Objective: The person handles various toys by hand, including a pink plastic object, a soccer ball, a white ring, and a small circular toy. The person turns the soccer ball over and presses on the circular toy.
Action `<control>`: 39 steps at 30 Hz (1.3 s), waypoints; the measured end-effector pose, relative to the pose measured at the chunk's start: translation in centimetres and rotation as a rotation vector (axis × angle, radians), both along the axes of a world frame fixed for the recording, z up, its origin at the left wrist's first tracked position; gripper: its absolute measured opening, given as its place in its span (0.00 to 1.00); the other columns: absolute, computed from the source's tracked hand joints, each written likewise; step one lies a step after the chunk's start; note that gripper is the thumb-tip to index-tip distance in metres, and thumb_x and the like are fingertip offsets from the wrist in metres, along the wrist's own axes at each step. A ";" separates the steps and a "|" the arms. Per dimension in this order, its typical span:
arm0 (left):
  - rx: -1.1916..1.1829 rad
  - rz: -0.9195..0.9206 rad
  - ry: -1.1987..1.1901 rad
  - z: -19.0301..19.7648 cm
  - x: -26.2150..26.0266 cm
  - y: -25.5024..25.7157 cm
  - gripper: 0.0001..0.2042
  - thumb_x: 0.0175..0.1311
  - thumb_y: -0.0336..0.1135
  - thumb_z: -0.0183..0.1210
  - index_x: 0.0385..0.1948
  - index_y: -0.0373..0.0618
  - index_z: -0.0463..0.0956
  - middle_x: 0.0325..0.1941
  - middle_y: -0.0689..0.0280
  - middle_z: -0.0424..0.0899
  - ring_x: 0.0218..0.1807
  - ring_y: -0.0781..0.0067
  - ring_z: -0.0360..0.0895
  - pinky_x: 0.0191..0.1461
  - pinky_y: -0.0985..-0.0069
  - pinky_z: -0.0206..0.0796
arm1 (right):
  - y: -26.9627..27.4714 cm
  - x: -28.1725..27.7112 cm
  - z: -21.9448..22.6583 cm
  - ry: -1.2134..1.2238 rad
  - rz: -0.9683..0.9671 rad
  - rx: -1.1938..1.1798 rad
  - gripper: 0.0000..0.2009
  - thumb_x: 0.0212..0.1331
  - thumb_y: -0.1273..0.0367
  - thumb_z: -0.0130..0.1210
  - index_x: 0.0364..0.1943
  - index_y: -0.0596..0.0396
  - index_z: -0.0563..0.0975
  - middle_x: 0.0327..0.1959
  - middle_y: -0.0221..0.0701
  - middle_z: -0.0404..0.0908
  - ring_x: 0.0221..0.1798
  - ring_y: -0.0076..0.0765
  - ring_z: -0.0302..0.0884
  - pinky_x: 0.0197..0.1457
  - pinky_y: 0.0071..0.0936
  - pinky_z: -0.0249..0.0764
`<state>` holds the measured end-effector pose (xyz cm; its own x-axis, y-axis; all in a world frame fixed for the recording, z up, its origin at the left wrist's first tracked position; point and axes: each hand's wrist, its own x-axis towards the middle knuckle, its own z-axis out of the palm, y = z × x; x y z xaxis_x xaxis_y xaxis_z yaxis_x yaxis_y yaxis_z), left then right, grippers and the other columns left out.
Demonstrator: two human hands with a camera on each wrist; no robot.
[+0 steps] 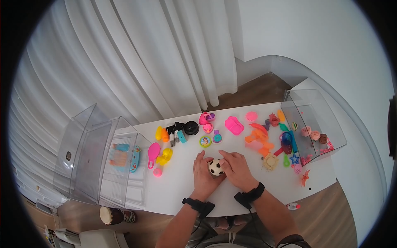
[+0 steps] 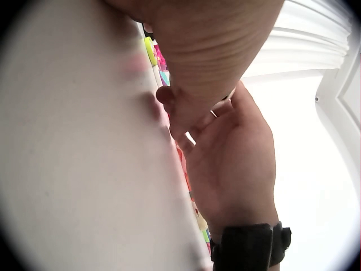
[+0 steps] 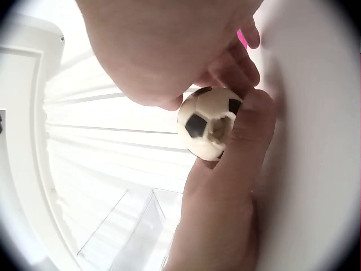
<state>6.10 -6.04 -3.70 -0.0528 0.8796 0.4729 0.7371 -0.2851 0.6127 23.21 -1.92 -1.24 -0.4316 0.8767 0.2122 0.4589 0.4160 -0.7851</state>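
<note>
A small black-and-white ball (image 1: 216,167) is between the two hands above the white table's near middle. The left hand (image 1: 204,175) grips it from the left, its thumb across the near side. From the right, the right hand (image 1: 237,170) holds it with thumb and fingers. In the right wrist view the ball (image 3: 206,123) shows a torn, hollow-looking spot beside the left hand's thumb (image 3: 248,127); the right hand (image 3: 169,51) is above it. The left wrist view shows the left hand (image 2: 208,51) and right hand (image 2: 231,164) close together, the ball mostly hidden.
Behind the hands lie a round green-rimmed toy (image 1: 205,141) and a pink toy (image 1: 234,125). To the left are a pink paddle (image 1: 154,155), yellow ducks (image 1: 164,157) and a clear drawer box (image 1: 124,165). Several toys and a clear bin (image 1: 331,144) stand right.
</note>
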 end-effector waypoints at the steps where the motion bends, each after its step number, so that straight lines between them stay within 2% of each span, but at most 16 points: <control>1: -0.001 0.004 0.006 0.3 0.1 -0.1 0.35 0.46 0.36 0.82 0.56 0.43 0.71 0.74 0.39 0.68 0.79 0.34 0.63 0.77 0.46 0.59 | -0.2 0.0 0.3 0.045 -0.045 0.108 0.32 0.64 0.56 0.63 0.70 0.57 0.73 0.53 0.38 0.83 0.61 0.50 0.76 0.69 0.51 0.65; 2: 0.000 0.003 0.006 0.0 0.0 0.1 0.35 0.46 0.36 0.82 0.56 0.43 0.71 0.74 0.39 0.68 0.79 0.34 0.63 0.77 0.46 0.59 | -0.4 -0.1 0.5 0.090 -0.090 0.217 0.31 0.65 0.56 0.62 0.69 0.57 0.74 0.52 0.38 0.84 0.61 0.50 0.77 0.69 0.50 0.65; 6: 0.009 -0.012 0.028 -0.8 -0.4 0.2 0.35 0.45 0.36 0.82 0.56 0.43 0.71 0.75 0.38 0.67 0.79 0.35 0.63 0.78 0.46 0.58 | -0.6 -0.3 0.6 0.020 -0.069 0.284 0.28 0.69 0.57 0.59 0.69 0.58 0.75 0.52 0.39 0.85 0.61 0.50 0.77 0.70 0.51 0.65; 8: 0.012 -0.015 0.035 -0.7 -0.3 0.1 0.36 0.45 0.36 0.83 0.57 0.44 0.71 0.75 0.38 0.66 0.79 0.35 0.62 0.78 0.46 0.58 | -0.3 -0.1 0.0 0.051 -0.047 0.106 0.29 0.68 0.57 0.59 0.69 0.59 0.74 0.51 0.39 0.85 0.61 0.51 0.77 0.70 0.51 0.65; 9: 0.013 -0.012 0.025 -0.6 -0.2 0.1 0.35 0.45 0.36 0.82 0.57 0.44 0.72 0.76 0.39 0.66 0.79 0.35 0.62 0.78 0.46 0.57 | -0.1 -0.1 -0.2 0.051 -0.047 0.107 0.29 0.68 0.57 0.59 0.69 0.59 0.74 0.51 0.39 0.85 0.61 0.51 0.77 0.70 0.51 0.65; 12: 0.006 -0.012 0.026 -0.8 -0.3 0.1 0.35 0.46 0.35 0.82 0.57 0.43 0.72 0.77 0.40 0.65 0.79 0.35 0.62 0.79 0.46 0.56 | -0.2 -0.2 -0.2 0.107 -0.052 0.204 0.29 0.70 0.57 0.59 0.70 0.60 0.73 0.50 0.40 0.84 0.60 0.51 0.76 0.70 0.48 0.65; 14: -0.002 -0.016 0.038 -0.8 -0.3 0.1 0.35 0.46 0.35 0.82 0.56 0.43 0.72 0.77 0.40 0.65 0.79 0.34 0.62 0.79 0.46 0.56 | -0.7 -0.5 0.7 0.009 -0.108 0.334 0.30 0.71 0.56 0.59 0.70 0.61 0.73 0.49 0.40 0.84 0.59 0.51 0.77 0.70 0.48 0.65; 15: -0.006 -0.005 0.053 -0.7 -0.3 0.1 0.34 0.46 0.35 0.82 0.56 0.43 0.72 0.78 0.41 0.65 0.79 0.34 0.62 0.80 0.45 0.56 | -0.6 -0.4 0.5 0.009 -0.108 0.334 0.30 0.71 0.56 0.59 0.70 0.61 0.73 0.49 0.40 0.84 0.59 0.51 0.77 0.70 0.48 0.65; 17: -0.010 0.005 0.069 -0.6 -0.2 0.0 0.34 0.46 0.35 0.82 0.56 0.44 0.72 0.78 0.41 0.64 0.79 0.34 0.62 0.80 0.45 0.55 | -0.2 -0.2 -0.2 0.028 -0.061 0.146 0.32 0.69 0.56 0.61 0.71 0.62 0.71 0.49 0.41 0.84 0.59 0.52 0.77 0.71 0.47 0.65; 21: -0.014 -0.001 0.045 -0.8 -0.3 0.0 0.34 0.45 0.35 0.82 0.55 0.44 0.73 0.79 0.43 0.64 0.79 0.35 0.62 0.80 0.45 0.55 | 0.0 -0.1 -0.5 0.071 -0.065 0.222 0.33 0.69 0.56 0.61 0.71 0.62 0.71 0.49 0.41 0.85 0.58 0.52 0.77 0.71 0.48 0.66; 23: -0.020 -0.006 0.052 -0.8 -0.4 0.0 0.34 0.45 0.36 0.83 0.55 0.44 0.73 0.79 0.43 0.64 0.79 0.35 0.62 0.80 0.45 0.55 | -0.9 -0.5 1.1 0.033 -0.132 0.298 0.33 0.68 0.56 0.62 0.72 0.62 0.70 0.51 0.42 0.86 0.59 0.53 0.78 0.70 0.49 0.66; 24: -0.027 -0.006 0.057 -0.7 -0.4 0.0 0.34 0.44 0.36 0.83 0.55 0.44 0.73 0.79 0.44 0.64 0.79 0.35 0.62 0.80 0.45 0.55 | -0.8 -0.4 1.0 0.033 -0.132 0.298 0.33 0.68 0.56 0.62 0.72 0.62 0.70 0.51 0.42 0.86 0.59 0.53 0.78 0.70 0.49 0.66; 26: -0.036 -0.006 0.063 -0.5 -0.3 -0.1 0.34 0.44 0.36 0.83 0.55 0.44 0.73 0.79 0.44 0.64 0.79 0.35 0.62 0.80 0.45 0.55 | -0.2 -0.2 0.2 0.076 -0.085 0.152 0.34 0.67 0.56 0.62 0.72 0.62 0.70 0.52 0.41 0.86 0.59 0.52 0.78 0.70 0.50 0.66; 30: -0.018 -0.007 0.048 -0.5 -0.2 -0.1 0.35 0.44 0.36 0.83 0.55 0.44 0.73 0.79 0.44 0.64 0.78 0.35 0.62 0.80 0.45 0.56 | 0.3 0.0 -0.8 0.115 -0.047 0.167 0.35 0.65 0.58 0.64 0.73 0.62 0.69 0.51 0.41 0.85 0.58 0.52 0.78 0.70 0.49 0.67; 32: -0.014 -0.011 0.047 -0.9 -0.4 0.1 0.35 0.44 0.37 0.83 0.55 0.44 0.73 0.79 0.44 0.64 0.78 0.35 0.63 0.79 0.45 0.56 | -0.7 -0.5 0.8 0.026 -0.145 0.339 0.35 0.66 0.56 0.64 0.73 0.62 0.70 0.51 0.40 0.85 0.57 0.51 0.78 0.70 0.49 0.67; 39: -0.010 -0.005 0.054 -0.5 -0.2 0.0 0.35 0.44 0.37 0.84 0.55 0.44 0.73 0.78 0.44 0.64 0.77 0.35 0.63 0.79 0.44 0.56 | 0.3 0.0 -0.9 0.071 -0.056 0.158 0.37 0.66 0.51 0.65 0.73 0.61 0.69 0.50 0.40 0.83 0.58 0.51 0.77 0.69 0.50 0.67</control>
